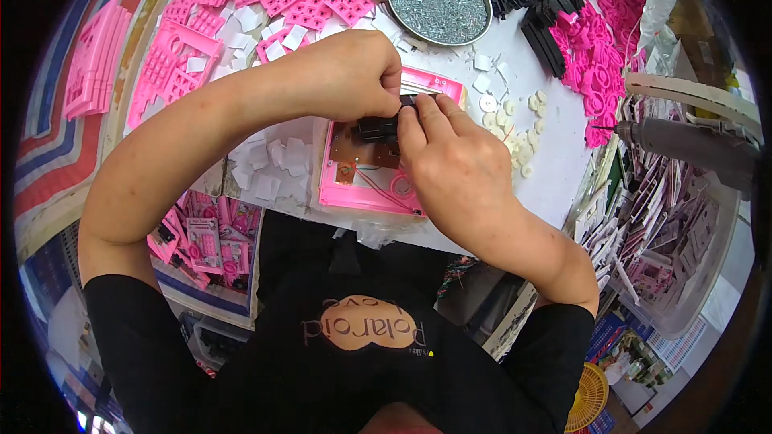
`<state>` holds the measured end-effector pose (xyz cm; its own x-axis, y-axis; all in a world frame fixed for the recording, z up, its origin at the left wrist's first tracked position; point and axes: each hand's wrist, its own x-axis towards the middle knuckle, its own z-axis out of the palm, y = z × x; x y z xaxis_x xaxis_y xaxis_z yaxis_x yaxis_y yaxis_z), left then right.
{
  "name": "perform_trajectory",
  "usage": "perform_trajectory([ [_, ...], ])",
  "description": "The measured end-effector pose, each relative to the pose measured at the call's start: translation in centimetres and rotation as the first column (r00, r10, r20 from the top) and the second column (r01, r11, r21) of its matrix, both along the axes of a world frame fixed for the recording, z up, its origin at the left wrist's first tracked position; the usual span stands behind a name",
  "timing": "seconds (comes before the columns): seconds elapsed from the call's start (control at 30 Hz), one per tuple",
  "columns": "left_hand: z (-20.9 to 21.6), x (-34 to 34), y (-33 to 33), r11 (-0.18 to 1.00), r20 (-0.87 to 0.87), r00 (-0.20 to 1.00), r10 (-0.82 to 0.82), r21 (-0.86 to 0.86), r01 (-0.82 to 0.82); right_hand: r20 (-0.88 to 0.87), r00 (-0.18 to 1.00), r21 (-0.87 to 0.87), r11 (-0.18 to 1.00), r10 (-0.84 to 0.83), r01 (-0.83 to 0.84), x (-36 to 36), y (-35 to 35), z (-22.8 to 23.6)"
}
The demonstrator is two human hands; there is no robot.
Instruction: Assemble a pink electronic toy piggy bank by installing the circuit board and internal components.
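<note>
A pink plastic casing [334,193] lies at the near edge of the table, with a brown circuit board [347,149] and thin red and green wires in its lower half. Over the board sits a black plastic part [376,129], partly covered by both hands. My right hand [462,157] has its fingers together, pressed down on this part from the right. From above, my left hand [362,72] is closed in a fist against the part's upper side. Its fingertips are hidden, so what they grip does not show.
A round tin of small metal screws [438,4] stands beyond the casing. Pink button pads [310,4] and white paper pieces [241,20] lie left, cream wheels [515,133] right. Black parts [543,32] and pink pieces [599,56] are piled far right. An electric screwdriver [691,145] hangs at right.
</note>
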<state>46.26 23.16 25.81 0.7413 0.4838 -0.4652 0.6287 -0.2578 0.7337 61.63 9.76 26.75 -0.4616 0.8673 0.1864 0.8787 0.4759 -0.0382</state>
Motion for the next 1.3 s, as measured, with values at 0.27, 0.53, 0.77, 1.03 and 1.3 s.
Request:
perform_trajectory([
  [0.27,-1.4,-0.8,-0.5,0.913,0.189,0.965,-0.180,0.396,0.093,-0.195,0.980,-0.147,0.989,-0.045,0.016,1.0,-0.3,0.5],
  [0.53,-2.2,4.4,6.8,0.553,0.139,0.987,-0.076,0.830,-0.074,-0.892,0.367,0.416,0.796,0.263,0.440,12.4,7.4,4.6],
  [0.77,-6.1,7.7,7.4,0.580,-0.061,0.987,-0.146,0.803,0.135,-0.996,0.063,0.053,0.988,0.063,-0.143,10.7,15.0,5.2],
  [1.03,-6.3,7.9,6.8,0.510,0.036,0.991,-0.125,0.859,0.033,-0.994,0.098,0.044,0.996,0.051,-0.073,7.3,12.8,4.7],
  [1.3,-0.7,2.7,1.2,0.519,0.326,0.903,-0.279,0.842,-0.144,-0.999,-0.033,0.007,0.911,-0.007,-0.413,10.1,6.0,4.0],
])
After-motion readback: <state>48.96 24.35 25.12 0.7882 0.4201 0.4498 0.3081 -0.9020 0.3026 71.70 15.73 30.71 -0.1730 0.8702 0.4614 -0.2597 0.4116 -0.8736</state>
